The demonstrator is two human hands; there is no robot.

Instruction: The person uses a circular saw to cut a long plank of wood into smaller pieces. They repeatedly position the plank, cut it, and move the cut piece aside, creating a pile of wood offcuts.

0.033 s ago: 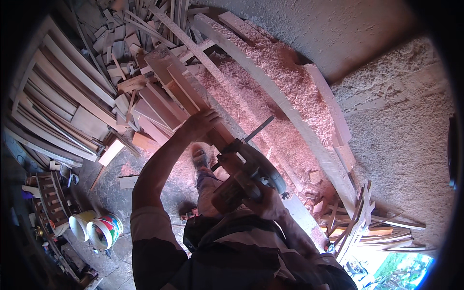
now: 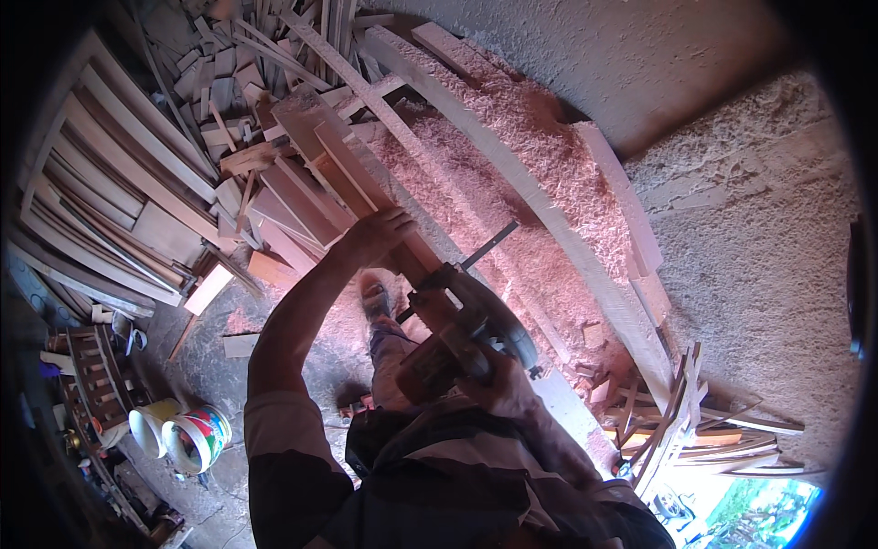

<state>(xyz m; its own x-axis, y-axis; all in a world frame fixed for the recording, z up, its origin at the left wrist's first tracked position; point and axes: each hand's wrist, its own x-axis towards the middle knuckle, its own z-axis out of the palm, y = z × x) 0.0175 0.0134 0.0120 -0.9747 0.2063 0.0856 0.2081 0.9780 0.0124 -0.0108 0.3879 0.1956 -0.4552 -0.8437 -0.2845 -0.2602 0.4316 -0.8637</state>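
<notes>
My right hand (image 2: 502,384) is wrapped round the rear handle of a circular saw (image 2: 448,352). The saw rests on a long, narrow wooden board (image 2: 416,256), and a thin metal guide bar (image 2: 489,245) sticks out from its side. Ahead of the saw, my left hand (image 2: 375,236) grips the same board from above, its fingers bent over the far edge. The place where the blade meets the wood is hidden beneath the saw's body.
Pinkish shavings (image 2: 540,146) heap beyond the board, with a long curved plank (image 2: 521,174) across them. Offcuts (image 2: 224,91) pile up at the far left beside stacked planks (image 2: 119,165). Buckets (image 2: 197,439) stand at lower left; wood strips (image 2: 722,444) lie at lower right.
</notes>
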